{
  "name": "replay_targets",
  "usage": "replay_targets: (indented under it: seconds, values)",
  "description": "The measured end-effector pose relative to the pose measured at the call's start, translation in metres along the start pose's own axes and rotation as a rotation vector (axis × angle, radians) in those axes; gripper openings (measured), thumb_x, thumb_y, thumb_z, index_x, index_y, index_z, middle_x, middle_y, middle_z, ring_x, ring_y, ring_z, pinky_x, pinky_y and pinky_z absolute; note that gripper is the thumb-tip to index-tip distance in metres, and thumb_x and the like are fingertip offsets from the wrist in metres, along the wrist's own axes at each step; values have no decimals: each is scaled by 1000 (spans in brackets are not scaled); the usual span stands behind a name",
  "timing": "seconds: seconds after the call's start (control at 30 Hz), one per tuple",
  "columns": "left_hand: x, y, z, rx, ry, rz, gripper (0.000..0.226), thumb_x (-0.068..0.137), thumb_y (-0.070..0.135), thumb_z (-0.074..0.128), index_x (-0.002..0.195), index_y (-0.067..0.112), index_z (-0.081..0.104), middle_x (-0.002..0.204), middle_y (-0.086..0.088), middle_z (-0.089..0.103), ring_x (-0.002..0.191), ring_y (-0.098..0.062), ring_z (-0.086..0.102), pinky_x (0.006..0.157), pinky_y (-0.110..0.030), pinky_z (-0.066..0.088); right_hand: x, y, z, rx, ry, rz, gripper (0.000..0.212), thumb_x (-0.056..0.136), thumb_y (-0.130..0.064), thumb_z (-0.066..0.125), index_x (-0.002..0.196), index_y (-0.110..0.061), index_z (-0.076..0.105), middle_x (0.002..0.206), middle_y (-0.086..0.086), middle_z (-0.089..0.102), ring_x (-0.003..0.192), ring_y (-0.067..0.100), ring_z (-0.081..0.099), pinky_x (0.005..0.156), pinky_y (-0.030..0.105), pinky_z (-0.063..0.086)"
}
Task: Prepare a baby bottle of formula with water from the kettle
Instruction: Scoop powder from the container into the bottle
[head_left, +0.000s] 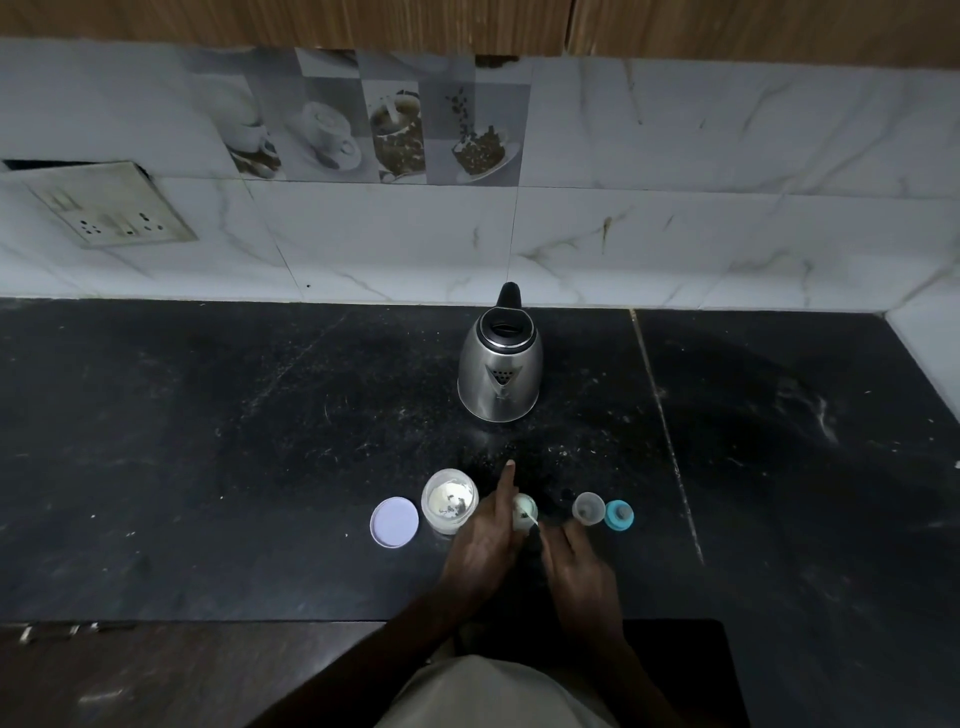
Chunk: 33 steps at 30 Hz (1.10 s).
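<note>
A steel kettle (500, 370) with a black lid stands at the back of the dark counter, spout toward me. Near the front edge my left hand (485, 540) grips the open baby bottle (522, 509), its index finger pointing away. My right hand (571, 558) pinches a thin white scoop (531, 518) whose tip is at the bottle's mouth. An open formula jar (449, 500) with white powder stands just left of the bottle. Its pale lilac lid (394, 521) lies flat further left. A clear bottle cap (588, 508) and a teal teat ring (618, 515) sit to the right.
The black stone counter (208, 441) runs wide on both sides, with a seam (667, 441) right of the kettle. A marble-tiled wall (675, 208) rises behind, with a socket plate (111, 210) at the left. The counter's front edge (208, 621) is just below my hands.
</note>
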<state>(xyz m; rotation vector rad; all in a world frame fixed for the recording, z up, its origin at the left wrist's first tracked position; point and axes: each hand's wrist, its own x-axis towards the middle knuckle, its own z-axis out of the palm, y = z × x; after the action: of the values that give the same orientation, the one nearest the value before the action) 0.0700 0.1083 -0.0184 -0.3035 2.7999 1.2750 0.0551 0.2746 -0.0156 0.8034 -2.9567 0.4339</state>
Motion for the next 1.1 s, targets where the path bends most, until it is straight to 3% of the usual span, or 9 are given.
replay_targets:
  seconds: [0.1,0.4,0.7,0.97,1.1]
  values:
    - [3,0,2,-44,-2,13,91,99,33,64,167,22,4,142,-5,61,126,-19,60,97,-24,44,2,3,-3,-38,57,-37,26,86,-10,76,111,-11,74,106,6,64,56,16,61,45,28,48]
    - [6,-4,2,-151,-3,-51,93,93,54,62,167,29,10,147,7,59,131,-13,59,107,-21,42,4,8,-10,22,38,-59,43,77,-10,89,117,-9,73,106,7,65,60,18,63,46,32,53]
    - [8,-5,4,-148,6,-67,90,97,43,68,166,30,11,146,10,59,129,-10,58,102,-13,35,3,10,-12,39,40,-24,51,78,-13,90,124,-14,68,112,3,61,66,19,66,51,32,54]
    - [8,-6,7,-166,16,-56,88,99,42,67,166,30,12,148,7,59,131,-10,57,107,-18,40,3,11,-9,76,44,0,40,83,-12,85,120,-13,69,115,4,62,68,19,65,52,31,53]
    - [6,-4,7,-150,40,-44,86,100,38,65,166,29,12,151,5,56,136,-11,53,109,-19,37,16,12,-14,123,144,39,17,96,-11,71,112,-15,72,108,0,67,96,14,64,74,24,52]
